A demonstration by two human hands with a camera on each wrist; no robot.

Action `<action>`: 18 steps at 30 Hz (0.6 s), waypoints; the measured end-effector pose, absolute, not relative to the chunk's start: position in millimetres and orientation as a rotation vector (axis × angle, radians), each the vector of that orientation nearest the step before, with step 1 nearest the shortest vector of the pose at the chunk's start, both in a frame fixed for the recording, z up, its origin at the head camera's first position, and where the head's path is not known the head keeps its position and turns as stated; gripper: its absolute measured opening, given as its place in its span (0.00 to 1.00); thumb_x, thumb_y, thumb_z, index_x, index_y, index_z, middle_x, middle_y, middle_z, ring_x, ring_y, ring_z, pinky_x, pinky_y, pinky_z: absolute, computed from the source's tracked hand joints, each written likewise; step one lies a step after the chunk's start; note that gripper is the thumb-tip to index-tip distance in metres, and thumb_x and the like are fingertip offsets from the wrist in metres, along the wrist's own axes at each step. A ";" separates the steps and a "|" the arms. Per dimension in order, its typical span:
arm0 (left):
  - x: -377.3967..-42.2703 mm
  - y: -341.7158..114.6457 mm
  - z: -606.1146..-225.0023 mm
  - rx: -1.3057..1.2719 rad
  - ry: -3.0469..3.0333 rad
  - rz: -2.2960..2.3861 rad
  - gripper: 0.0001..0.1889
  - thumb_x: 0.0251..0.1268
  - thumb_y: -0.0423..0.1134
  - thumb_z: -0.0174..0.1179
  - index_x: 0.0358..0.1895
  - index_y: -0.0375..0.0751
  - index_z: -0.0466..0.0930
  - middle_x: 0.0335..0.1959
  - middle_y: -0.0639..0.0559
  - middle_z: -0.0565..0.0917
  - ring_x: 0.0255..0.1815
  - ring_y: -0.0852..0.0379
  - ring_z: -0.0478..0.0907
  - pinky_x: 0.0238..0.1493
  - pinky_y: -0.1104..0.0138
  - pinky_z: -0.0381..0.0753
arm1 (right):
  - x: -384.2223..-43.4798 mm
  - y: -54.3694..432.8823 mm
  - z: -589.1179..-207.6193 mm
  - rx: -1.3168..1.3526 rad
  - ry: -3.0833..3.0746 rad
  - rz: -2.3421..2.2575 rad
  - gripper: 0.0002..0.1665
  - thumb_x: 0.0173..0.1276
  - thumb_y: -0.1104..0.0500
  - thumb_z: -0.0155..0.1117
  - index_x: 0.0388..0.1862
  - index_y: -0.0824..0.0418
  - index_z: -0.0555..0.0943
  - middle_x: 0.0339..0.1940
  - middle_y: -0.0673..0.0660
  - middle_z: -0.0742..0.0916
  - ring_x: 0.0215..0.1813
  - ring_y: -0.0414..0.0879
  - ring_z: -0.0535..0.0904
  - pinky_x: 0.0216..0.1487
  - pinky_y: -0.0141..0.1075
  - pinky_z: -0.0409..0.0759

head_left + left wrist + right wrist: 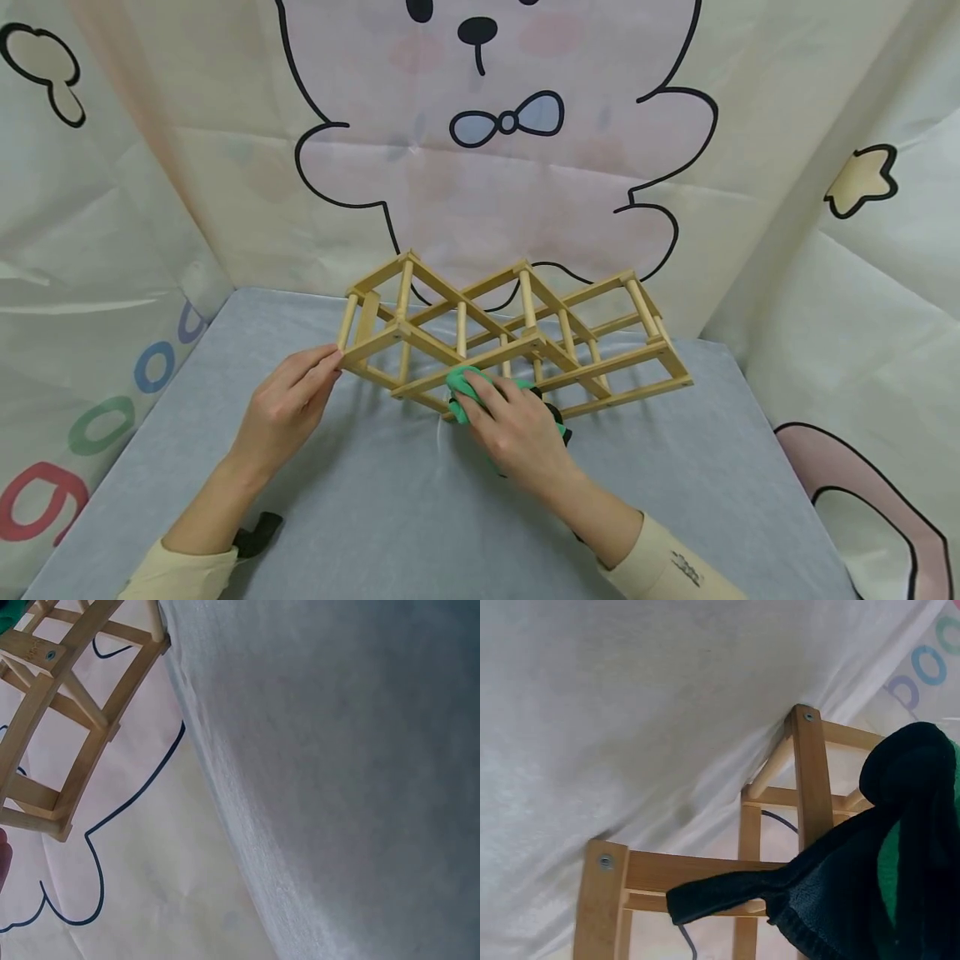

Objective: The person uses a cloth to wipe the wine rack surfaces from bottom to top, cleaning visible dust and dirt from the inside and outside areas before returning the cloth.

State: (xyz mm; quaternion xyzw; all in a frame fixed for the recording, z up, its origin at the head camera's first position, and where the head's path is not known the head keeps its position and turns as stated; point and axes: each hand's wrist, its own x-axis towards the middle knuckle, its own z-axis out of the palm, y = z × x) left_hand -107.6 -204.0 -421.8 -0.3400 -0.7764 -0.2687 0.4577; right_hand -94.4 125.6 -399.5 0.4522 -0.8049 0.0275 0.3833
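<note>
Backdrop (502,192) printed with a bow-tied cartoon animal, behind a surface (420,525) with a pale blue-grey covering. Toward the far edge of the surface, near its middle: an expanding wooden lattice rack (528,340), stretched out from left to right. Left hand (288,404): fingers together, pinching the rack's left end. Right hand (521,429): fingers clamped on a bunched green-and-black cloth (463,381), against the rack's near side.
</note>
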 end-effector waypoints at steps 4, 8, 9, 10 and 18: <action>-108.2 -203.6 -421.7 -0.842 -1.905 -0.665 0.16 0.83 0.38 0.55 0.55 0.28 0.87 0.48 0.35 0.88 0.43 0.39 0.86 0.62 0.72 0.80 | -94.9 130.8 -403.2 1.130 -2.040 0.060 0.29 0.51 0.58 0.87 0.54 0.61 0.89 0.57 0.59 0.88 0.44 0.53 0.86 0.32 0.37 0.88; -108.0 -203.5 -421.9 -0.842 -1.897 -0.676 0.16 0.83 0.38 0.55 0.55 0.28 0.87 0.48 0.35 0.88 0.43 0.39 0.86 0.63 0.73 0.79 | -95.5 135.1 -408.9 1.120 -2.052 0.046 0.28 0.51 0.58 0.87 0.52 0.61 0.89 0.56 0.59 0.88 0.44 0.53 0.86 0.33 0.36 0.88; -107.8 -203.6 -422.0 -0.841 -1.895 -0.678 0.16 0.83 0.38 0.55 0.55 0.28 0.87 0.48 0.35 0.88 0.43 0.39 0.86 0.63 0.74 0.79 | -95.6 136.1 -410.7 1.120 -2.059 0.046 0.28 0.51 0.58 0.87 0.52 0.62 0.90 0.55 0.60 0.88 0.44 0.53 0.86 0.34 0.37 0.88; -107.7 -203.6 -422.0 -0.840 -1.895 -0.679 0.16 0.83 0.38 0.55 0.55 0.28 0.87 0.48 0.35 0.88 0.43 0.39 0.86 0.64 0.74 0.78 | -95.6 137.1 -412.3 1.119 -2.070 0.045 0.27 0.52 0.58 0.87 0.52 0.62 0.90 0.55 0.60 0.88 0.44 0.53 0.86 0.34 0.37 0.88; -107.8 -203.1 -421.5 -0.842 -1.894 -0.684 0.16 0.83 0.38 0.56 0.55 0.29 0.87 0.48 0.35 0.88 0.44 0.39 0.86 0.63 0.73 0.79 | -93.8 147.7 -423.0 1.101 -2.117 0.016 0.31 0.49 0.57 0.90 0.52 0.63 0.89 0.56 0.62 0.88 0.43 0.54 0.85 0.34 0.37 0.89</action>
